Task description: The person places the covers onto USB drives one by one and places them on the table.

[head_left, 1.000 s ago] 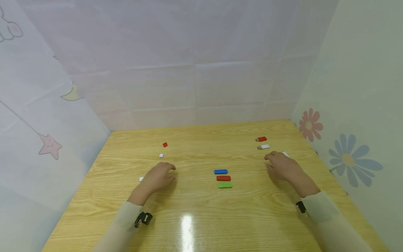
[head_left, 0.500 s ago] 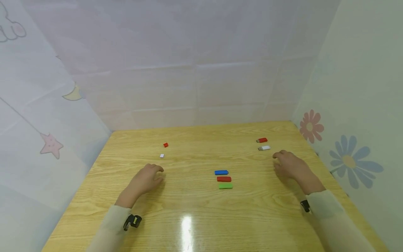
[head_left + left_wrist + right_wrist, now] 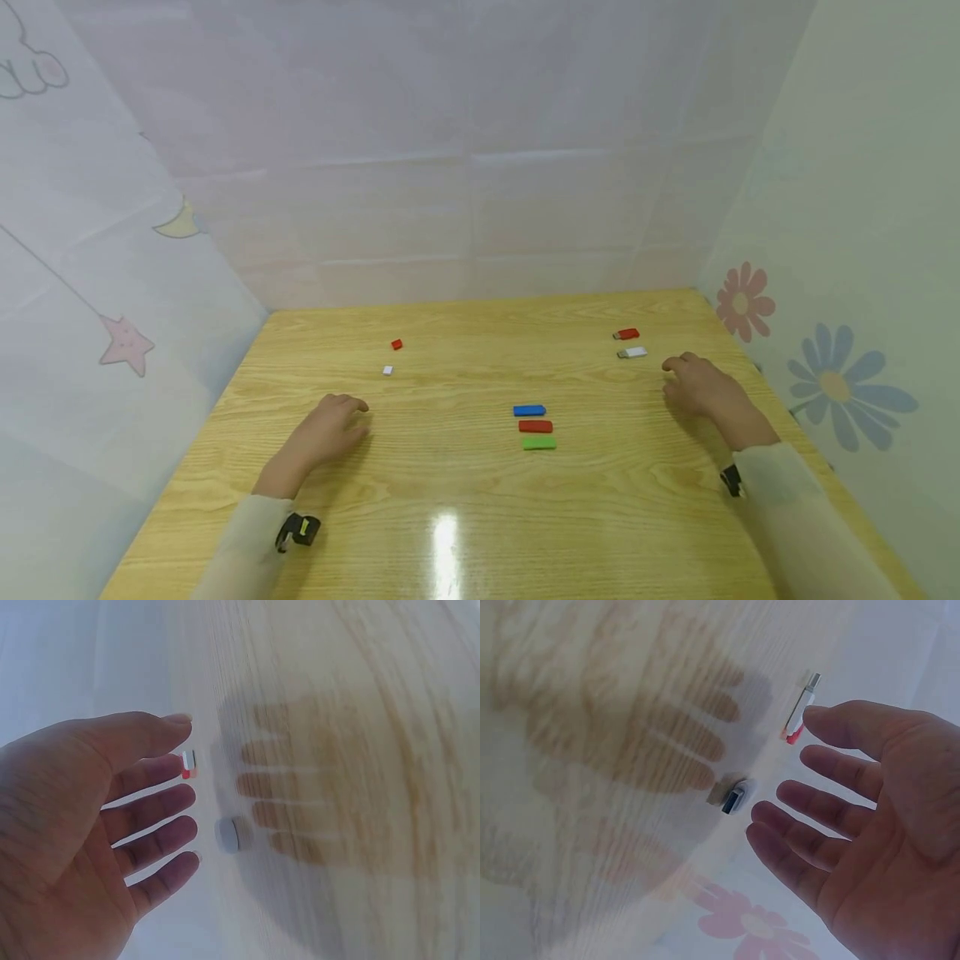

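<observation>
My left hand [image 3: 322, 432] hovers above the table's left side, fingers apart and loosely bent, holding nothing. Beside its fingertips lies a white cap [image 3: 228, 835], which the hand hides in the head view. Farther back are another white cap [image 3: 387, 371] and a red cap [image 3: 397, 344]. On the right, my right hand [image 3: 705, 389] also hovers with relaxed fingers and nothing in them. A USB stick [image 3: 737, 796] lies by its fingertips, hidden in the head view. Beyond it are a white USB stick [image 3: 633, 352] and a red USB stick [image 3: 627, 333], metal plugs bare.
Three capped USB sticks lie in a column at mid-table: blue [image 3: 529, 411], red [image 3: 536, 427] and green [image 3: 539, 443]. The wooden table [image 3: 450, 483] meets a pale cloth wall [image 3: 465, 208] at the back, with patterned sheets along both sides.
My left hand has drawn away to the left, over the near white cap. The right hand has shifted a little right, covering the white piece seen beside it earlier. The table items lie unmoved.
</observation>
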